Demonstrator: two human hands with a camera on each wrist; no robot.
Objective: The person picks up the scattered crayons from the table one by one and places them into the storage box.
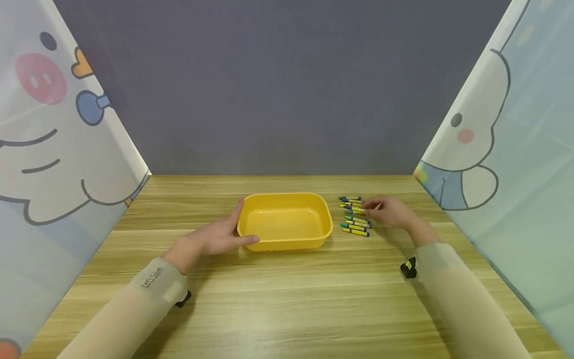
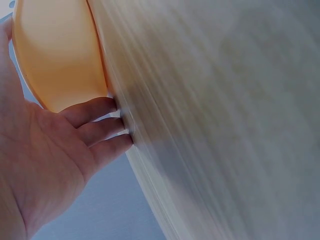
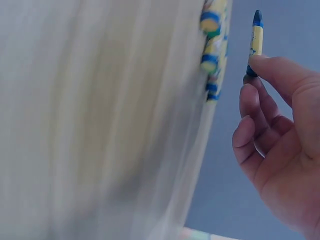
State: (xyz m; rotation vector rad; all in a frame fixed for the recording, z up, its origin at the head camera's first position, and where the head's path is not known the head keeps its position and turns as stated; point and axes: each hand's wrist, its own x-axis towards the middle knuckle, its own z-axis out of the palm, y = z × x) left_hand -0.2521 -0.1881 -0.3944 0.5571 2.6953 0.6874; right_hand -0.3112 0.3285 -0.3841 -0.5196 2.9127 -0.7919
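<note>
A yellow plastic basin [image 1: 287, 245] stands on the table, and my left hand [image 1: 219, 235] rests against its left end. The thumb lies along the near side while the other fingers extend along the end wall. In the left wrist view three fingertips [image 2: 107, 104] reach down to the tabletop beside the basin [image 2: 62, 55]. My right hand [image 1: 389, 212] is over the group of crayons to the right of the basin. Between thumb and fingers it pinches a dark-tipped crayon [image 3: 255, 42] with a yellow wrapper, raised off the table in the right wrist view.
Several yellow-wrapped crayons [image 1: 356, 232] lie in a loose column near the basin's right end. The wood-grain table [image 1: 287, 309] meets a dark grey panel [image 1: 287, 89] at the back. Printed cartoon sheets [image 1: 529, 199] border both sides.
</note>
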